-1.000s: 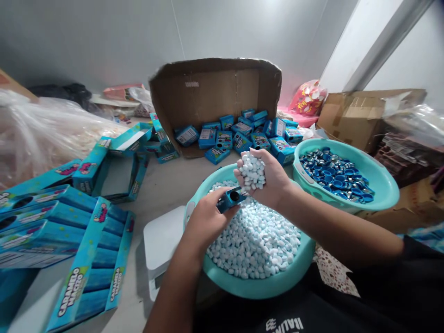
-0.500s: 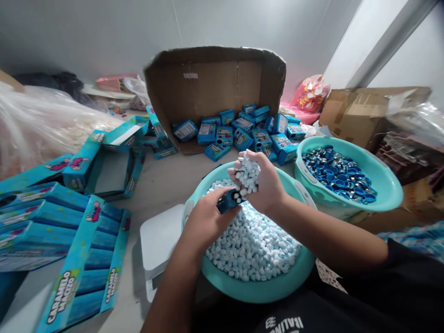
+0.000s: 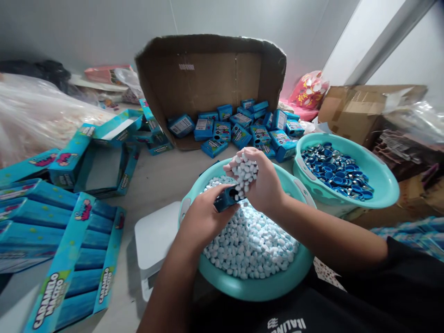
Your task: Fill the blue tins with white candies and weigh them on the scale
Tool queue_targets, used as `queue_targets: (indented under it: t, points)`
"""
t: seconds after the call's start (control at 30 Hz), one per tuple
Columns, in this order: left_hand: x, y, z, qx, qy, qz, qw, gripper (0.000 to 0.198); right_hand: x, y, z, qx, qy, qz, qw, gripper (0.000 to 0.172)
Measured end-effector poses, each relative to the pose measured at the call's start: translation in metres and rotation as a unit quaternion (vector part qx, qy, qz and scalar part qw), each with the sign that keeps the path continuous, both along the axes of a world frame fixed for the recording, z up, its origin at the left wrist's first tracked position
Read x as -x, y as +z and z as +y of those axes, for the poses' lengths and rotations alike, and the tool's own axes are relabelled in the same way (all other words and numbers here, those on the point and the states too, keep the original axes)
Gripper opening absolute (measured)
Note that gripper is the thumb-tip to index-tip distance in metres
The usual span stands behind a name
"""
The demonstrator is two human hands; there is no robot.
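1. Left hand: fingers clamped on small dark-blue rectangular carton, open end toward right hand.
2. Right hand: fingers together, cupped round a heap of smooth, rounded white pellets, lowest ones at carton's mouth.
3. Both above glossy turquoise plastic basin, loaded with loose pale pellets.
4. Behind: brown corrugated cardboard box.

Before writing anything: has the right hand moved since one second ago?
Yes, slightly: the right hand has shifted toward the wearer at the wrist, judged against the candy basin, whose right handle the forearm no longer covers.
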State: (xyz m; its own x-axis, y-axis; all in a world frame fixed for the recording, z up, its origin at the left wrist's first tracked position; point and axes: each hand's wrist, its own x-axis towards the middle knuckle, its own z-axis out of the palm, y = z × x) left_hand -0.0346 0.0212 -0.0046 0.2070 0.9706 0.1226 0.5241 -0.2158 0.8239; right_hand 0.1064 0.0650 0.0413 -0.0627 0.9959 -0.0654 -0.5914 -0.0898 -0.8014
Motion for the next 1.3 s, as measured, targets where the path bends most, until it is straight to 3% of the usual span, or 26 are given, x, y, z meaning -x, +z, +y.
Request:
queue_targets:
  t: [0.33,0.47,0.6,0.7,0.8,0.87,0.97,1.1,1.2,1.3]
  points:
    - [-0.001,0.001,0.001,0.006,0.003,-0.003,1.0,0.035,0.003,-0.007,-0.003,-0.115,0.036,-0.054,0.991,0.023]
    - [-0.001,0.003,0.001,0.024,0.012,0.015,1.0,0.031,0.003,-0.012,-0.003,-0.196,0.052,-0.101,0.974,0.031]
    - [-0.001,0.002,0.0,0.029,0.021,0.019,0.999,0.034,-0.003,-0.006,-0.005,-0.235,0.057,-0.155,0.958,0.039]
    - [0.0,-0.001,0.0,0.021,0.03,0.011,0.999,0.037,-0.026,-0.001,-0.001,-0.258,0.02,-0.282,0.924,0.038]
    - [0.001,-0.005,0.0,0.01,0.039,-0.014,0.999,0.035,-0.062,-0.008,0.01,-0.212,0.011,-0.469,0.857,0.033]
    - [0.001,-0.007,0.0,0.012,0.047,-0.025,0.999,0.036,-0.084,-0.02,0.016,-0.134,0.099,-0.56,0.812,0.037]
    - [0.001,-0.009,0.001,0.014,0.052,-0.029,0.998,0.039,-0.097,-0.034,0.011,-0.088,0.2,-0.608,0.763,0.036]
    - [0.0,-0.01,0.001,0.019,0.057,-0.027,0.998,0.036,-0.083,-0.033,-0.015,-0.084,0.286,-0.628,0.719,0.041]
    - [-0.001,-0.008,0.001,0.027,0.064,-0.025,0.997,0.037,-0.07,-0.03,-0.026,-0.023,0.317,-0.615,0.722,0.046]
    - [-0.001,-0.007,0.002,0.029,0.062,-0.025,0.997,0.034,-0.061,-0.037,-0.026,0.076,0.325,-0.531,0.779,0.045]
